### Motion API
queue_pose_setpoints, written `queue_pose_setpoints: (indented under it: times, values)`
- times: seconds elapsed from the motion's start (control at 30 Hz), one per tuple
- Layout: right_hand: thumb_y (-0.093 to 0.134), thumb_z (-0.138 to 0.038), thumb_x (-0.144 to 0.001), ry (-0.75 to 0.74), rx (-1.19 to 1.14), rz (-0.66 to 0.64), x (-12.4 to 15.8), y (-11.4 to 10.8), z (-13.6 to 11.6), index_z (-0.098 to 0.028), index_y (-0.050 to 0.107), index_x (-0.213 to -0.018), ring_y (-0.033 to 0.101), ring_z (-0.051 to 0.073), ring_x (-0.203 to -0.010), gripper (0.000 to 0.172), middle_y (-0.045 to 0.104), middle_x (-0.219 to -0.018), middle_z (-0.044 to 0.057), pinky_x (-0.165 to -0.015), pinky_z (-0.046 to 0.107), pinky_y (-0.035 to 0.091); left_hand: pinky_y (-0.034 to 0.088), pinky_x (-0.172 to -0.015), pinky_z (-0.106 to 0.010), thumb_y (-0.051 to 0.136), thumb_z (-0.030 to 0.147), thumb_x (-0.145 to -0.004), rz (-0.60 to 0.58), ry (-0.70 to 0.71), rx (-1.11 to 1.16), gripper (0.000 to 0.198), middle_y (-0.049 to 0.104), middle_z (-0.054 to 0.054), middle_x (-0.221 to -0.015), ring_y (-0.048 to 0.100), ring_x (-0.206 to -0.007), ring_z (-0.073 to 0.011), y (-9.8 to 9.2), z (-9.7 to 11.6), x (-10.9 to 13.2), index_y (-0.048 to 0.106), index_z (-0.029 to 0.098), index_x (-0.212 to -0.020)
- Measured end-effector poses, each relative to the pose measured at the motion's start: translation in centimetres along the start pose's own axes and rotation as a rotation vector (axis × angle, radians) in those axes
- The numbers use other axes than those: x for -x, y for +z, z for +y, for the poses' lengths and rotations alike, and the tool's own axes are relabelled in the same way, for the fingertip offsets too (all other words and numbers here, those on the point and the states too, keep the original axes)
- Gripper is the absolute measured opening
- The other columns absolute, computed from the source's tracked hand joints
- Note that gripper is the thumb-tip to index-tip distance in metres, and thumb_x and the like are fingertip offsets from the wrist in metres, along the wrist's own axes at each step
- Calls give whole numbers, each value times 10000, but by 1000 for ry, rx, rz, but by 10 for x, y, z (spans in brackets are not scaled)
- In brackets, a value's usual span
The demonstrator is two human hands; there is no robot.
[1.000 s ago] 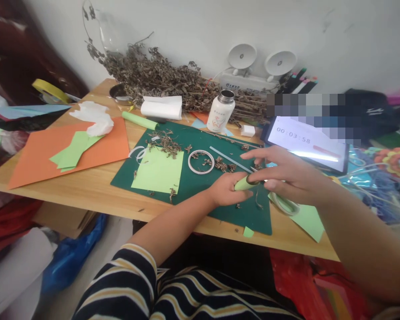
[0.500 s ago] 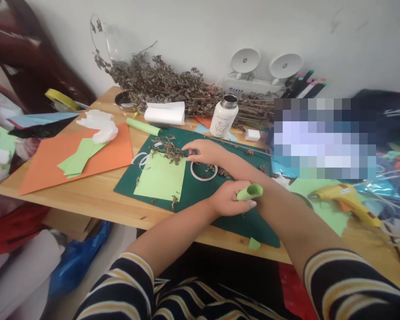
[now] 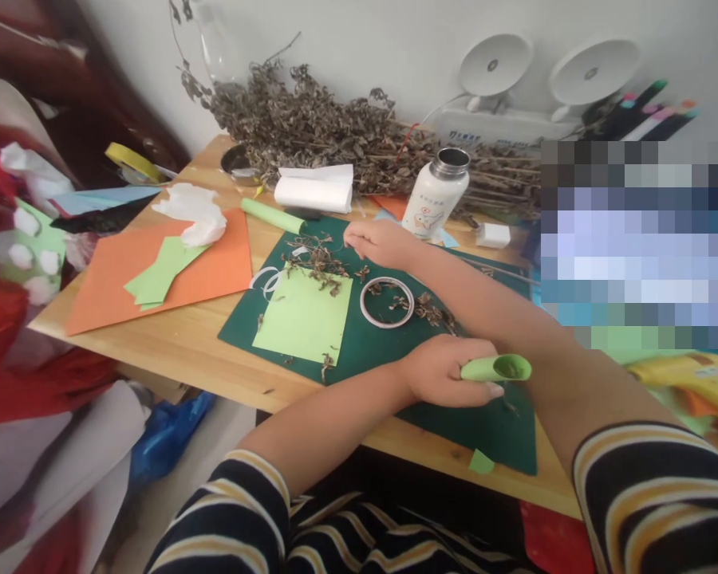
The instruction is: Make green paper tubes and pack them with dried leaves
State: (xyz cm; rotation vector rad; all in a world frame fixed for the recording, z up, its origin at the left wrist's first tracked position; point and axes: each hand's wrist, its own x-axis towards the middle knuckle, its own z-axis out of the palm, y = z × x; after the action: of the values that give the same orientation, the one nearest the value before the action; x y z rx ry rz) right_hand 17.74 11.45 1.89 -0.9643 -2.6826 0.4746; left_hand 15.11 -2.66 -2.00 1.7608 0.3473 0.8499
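My left hand is wrapped round a rolled green paper tube, whose open end points right, with some brownish bits inside. My right hand reaches across above the left one, fingertips pinched together at the edge of a small heap of dried leaves. What those fingers hold, if anything, is too small to make out. Below the heap lies a light green paper sheet on a dark green cutting mat. A white ring, seemingly a tape roll, rests to its right among leaf crumbs.
A large bundle of dried plants lies along the wall. In front stand an open white bottle and a white paper roll. Another green tube, orange paper and a yellow glue gun lie around the mat.
My right hand's fingers have closed from a loose spread into a pinch by the dried leaves. The left hand still holds the tube, now further right in view; the camera view has shifted.
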Motion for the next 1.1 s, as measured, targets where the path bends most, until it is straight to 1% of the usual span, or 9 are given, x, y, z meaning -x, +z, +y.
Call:
queue_pose_setpoints:
  times: [0.07, 0.17, 0.37, 0.57, 0.67, 0.77, 0.93, 1.03, 1.1]
  values:
    - [315, -166, -844, 15, 22, -10, -3, 2, -2, -141, 568, -956, 522, 173, -735, 277, 627, -852, 66, -625, 265, 323, 359, -508, -211, 549, 351, -686, -4, -7, 2, 234, 438, 42, -500, 423, -496, -90, 0, -1, 0, 402, 191, -600]
    - [346, -108, -800, -27, 87, -61, -11, 14, -9, -148, 594, -1004, 533, 198, -854, 324, 627, -987, 83, -667, 278, 339, 365, -501, -206, 560, 365, -670, 1, -11, 28, 253, 439, 39, -496, 426, -503, -92, 1, -3, 0, 394, 190, -592]
    - [367, -98, -774, -51, 144, -56, -25, 37, -11, -126, 645, -928, 543, 201, -822, 319, 632, -904, 101, -646, 270, 363, 338, -459, -194, 562, 360, -646, 30, 20, 29, 278, 413, 45, -488, 388, -473, -75, 2, -6, -1, 362, 191, -555]
    - [343, -73, -770, -74, 84, -46, -29, 41, -6, -172, 577, -1083, 530, 193, -798, 403, 575, -971, 88, -633, 269, 373, 347, -490, -187, 541, 339, -663, 17, 22, 17, 237, 412, 51, -501, 396, -485, -73, 0, -2, -2, 372, 194, -583]
    - [327, -48, -758, -61, 22, -29, -30, 43, -2, -154, 601, -1022, 514, 199, -866, 394, 554, -954, 92, -719, 282, 379, 364, -527, -186, 536, 347, -678, -31, -28, -1, 240, 435, 46, -525, 431, -522, -80, -1, 0, -3, 370, 197, -591]
    - [315, -48, -758, -14, -23, 0, -32, 46, 1, -115, 612, -936, 505, 202, -846, 353, 537, -936, 107, -762, 302, 368, 376, -555, -190, 532, 358, -689, -55, -49, 2, 231, 456, 41, -549, 463, -557, -89, -2, 0, -4, 384, 200, -607]
    - [355, -94, -761, 15, -41, 21, -31, 42, 0, -118, 604, -815, 490, 190, -775, 256, 515, -859, 94, -708, 289, 358, 387, -559, -194, 558, 337, -673, -61, -101, 20, 245, 462, 42, -549, 477, -563, -94, -1, 1, -4, 370, 203, -592]
    - [457, -196, -759, -15, -26, 2, -30, 39, -2, -129, 595, -783, 474, 178, -722, 156, 507, -824, 80, -656, 272, 350, 390, -565, -190, 565, 329, -668, -62, -98, 30, 242, 473, 40, -560, 492, -588, -97, 0, 1, -4, 374, 202, -591]
    - [527, -261, -737, -32, -13, -23, -31, 40, -1, -135, 597, -806, 464, 168, -686, 160, 511, -825, 74, -622, 263, 342, 386, -560, -191, 568, 337, -663, -49, -87, 22, 242, 472, 41, -558, 491, -585, -98, 0, -1, -3, 379, 202, -594]
